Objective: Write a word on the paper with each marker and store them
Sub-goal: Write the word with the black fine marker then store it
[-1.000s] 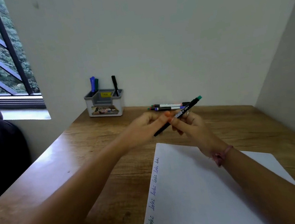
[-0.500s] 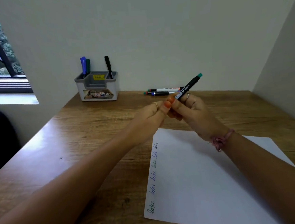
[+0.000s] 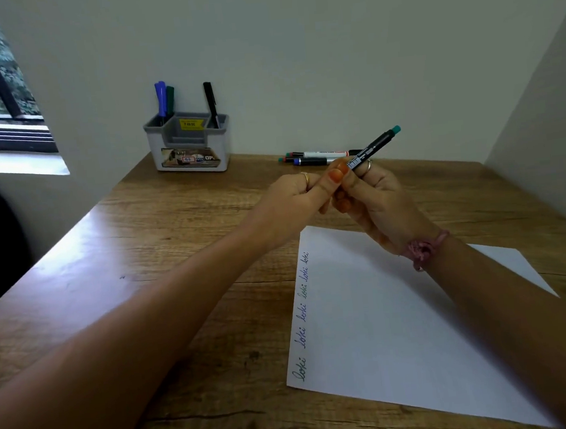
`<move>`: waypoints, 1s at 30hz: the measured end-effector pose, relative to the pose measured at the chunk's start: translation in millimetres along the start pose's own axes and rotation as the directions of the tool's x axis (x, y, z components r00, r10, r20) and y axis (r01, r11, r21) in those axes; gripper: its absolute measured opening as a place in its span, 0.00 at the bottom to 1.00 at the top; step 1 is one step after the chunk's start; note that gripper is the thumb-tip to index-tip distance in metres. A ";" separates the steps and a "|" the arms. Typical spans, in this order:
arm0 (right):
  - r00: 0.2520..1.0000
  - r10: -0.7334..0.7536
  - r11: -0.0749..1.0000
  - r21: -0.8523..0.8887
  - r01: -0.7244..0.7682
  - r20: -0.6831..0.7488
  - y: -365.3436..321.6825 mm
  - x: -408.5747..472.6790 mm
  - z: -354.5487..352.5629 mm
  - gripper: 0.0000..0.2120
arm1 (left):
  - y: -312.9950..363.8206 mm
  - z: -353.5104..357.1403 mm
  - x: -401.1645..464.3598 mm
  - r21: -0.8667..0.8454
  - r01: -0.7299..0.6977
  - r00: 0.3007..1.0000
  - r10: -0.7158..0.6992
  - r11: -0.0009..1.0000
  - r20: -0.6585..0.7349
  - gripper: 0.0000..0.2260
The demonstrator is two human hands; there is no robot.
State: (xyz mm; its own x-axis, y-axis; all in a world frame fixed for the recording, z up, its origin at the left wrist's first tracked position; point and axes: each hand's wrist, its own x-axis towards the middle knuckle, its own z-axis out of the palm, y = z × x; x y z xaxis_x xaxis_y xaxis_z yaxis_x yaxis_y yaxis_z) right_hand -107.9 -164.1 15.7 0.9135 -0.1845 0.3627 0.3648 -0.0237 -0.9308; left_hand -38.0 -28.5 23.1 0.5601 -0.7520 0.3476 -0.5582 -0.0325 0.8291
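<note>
Black green-ended marker [image 3: 371, 148] above the white paper [image 3: 402, 323] has both hands' fingers [image 3: 336, 176] clamped on it; pull its cap straight, not sideways.

Glossy wood table [image 3: 162, 244], matt paper [image 3: 385, 324]

Study nook (home?): wooden desk [image 3: 161, 230], pen organizer [image 3: 189, 146].

The lower end of the marker [image 3: 373, 148] is hidden below the grip, inside the left hand [image 3: 294, 201] and right hand [image 3: 373, 195]; its print cannot be read.
</note>
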 end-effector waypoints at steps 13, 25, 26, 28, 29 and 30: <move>0.995 -0.081 0.989 -0.130 0.072 -0.062 -5.3 2.7 -10.8 0.07 | -13.9 -5.9 2.3 -0.044 0.285 0.933 -0.266 0.958 0.242 0.27; 0.970 0.163 0.950 -0.237 -0.203 -0.179 17.8 -4.5 -6.9 0.08 | -56.2 -39.6 9.1 0.213 0.145 0.960 -0.189 0.966 0.206 0.14; 0.971 0.174 0.943 -0.257 -0.212 -0.162 19.5 -4.7 -5.8 0.09 | -56.8 -39.0 10.1 0.218 0.146 0.964 -0.188 0.965 0.187 0.13; 0.976 0.182 0.951 -0.232 -0.205 -0.116 21.7 -3.7 -6.4 0.09 | -56.4 -34.8 12.0 0.251 0.156 0.967 -0.200 0.955 0.159 0.13; 0.979 0.183 0.958 -0.208 -0.198 -0.089 21.5 -3.3 -7.5 0.09 | -56.1 -31.2 13.0 0.262 0.161 0.967 -0.206 0.952 0.153 0.14; 0.980 0.188 0.960 -0.200 -0.197 -0.061 21.2 -3.1 -8.7 0.09 | -56.2 -27.5 13.7 0.263 0.164 0.967 -0.208 0.951 0.148 0.16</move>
State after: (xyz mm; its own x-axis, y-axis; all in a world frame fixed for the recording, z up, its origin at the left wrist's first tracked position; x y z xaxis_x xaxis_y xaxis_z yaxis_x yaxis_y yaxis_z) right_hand -104.6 -172.6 -5.6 0.9532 -0.2448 0.1773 0.1341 -0.1832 -0.9739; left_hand 17.8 -18.9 -6.6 0.5671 -0.8176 0.0993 -0.5997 -0.3273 0.7302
